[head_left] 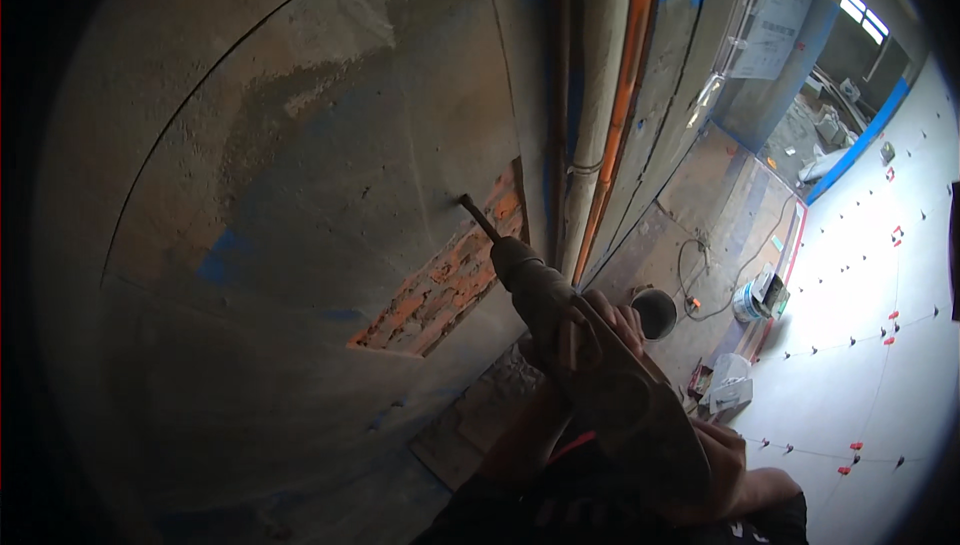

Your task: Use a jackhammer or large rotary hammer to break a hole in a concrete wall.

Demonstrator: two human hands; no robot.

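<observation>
A dusty rotary hammer (610,395) slants up and left in front of me, held with both hands. Its long bit (480,217) meets the grey plastered wall (330,195) at a dark spot, just above and left of a cut-out strip of exposed red brick (440,295). My left hand (618,319) is closed around the front of the tool behind the chuck, with fingers showing on its right side. At the rear, my right hand (728,455) wraps the handle; shadow and the tool body hide part of its grip.
Right of the brick run a pale vertical pipe (590,145) and a thin orange pipe (622,65). On the floor are a dark bucket (655,313), a cable (690,275), a white bucket (750,300) and plastic bags (730,385). White tiles with red clips (890,325) cover the right wall.
</observation>
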